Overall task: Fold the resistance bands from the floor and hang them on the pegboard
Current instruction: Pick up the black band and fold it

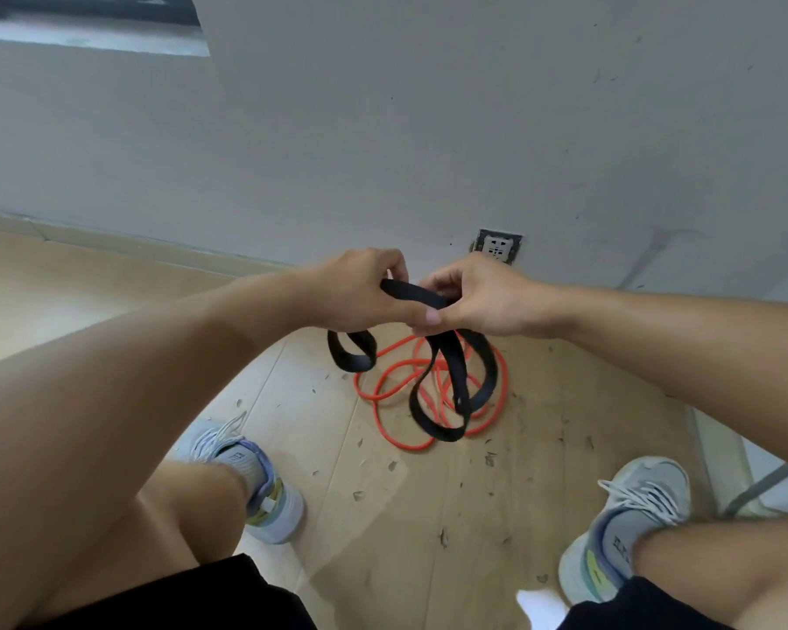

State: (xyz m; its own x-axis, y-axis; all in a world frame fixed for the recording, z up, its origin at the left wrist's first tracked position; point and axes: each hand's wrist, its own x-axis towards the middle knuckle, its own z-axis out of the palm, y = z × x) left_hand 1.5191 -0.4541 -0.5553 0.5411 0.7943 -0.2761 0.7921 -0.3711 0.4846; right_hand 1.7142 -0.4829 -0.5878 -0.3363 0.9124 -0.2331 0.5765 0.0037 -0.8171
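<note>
- Left hand point(360, 288) & right hand point(478, 297) both grip the flat black rubber resistance band point(412, 293), held up above the floor near the wall; fingers curled round a short span stretched between the 2 hands.
- Rest of the black band hangs below: 1 small loop under the left hand, 2 or so longer loops under the right hand, drooping over the floor.
- Thin orange tubular resistance band point(383, 379) lies in a loose tangle on the pale wood floor point(110, 302), right under the hanging black loops; can't tell if they touch.
- Handling, as I judge it: black band looks soft, limp, light, no stiffness at all; loops sag and twist freely. Rubber prob. grippy, not slippery, so layers may stick and resist sliding.
- Best hold: pinch stacked layers flat at the top bend, w/ thumb across the width, so the loops stay even.
- Orange one looks thinner, springier, likely to snag itself; take it at 1 free loop, not the middle of the tangle.
- White wall socket point(497, 247) sits low on the far wall. Pegboard not in view.
</note>
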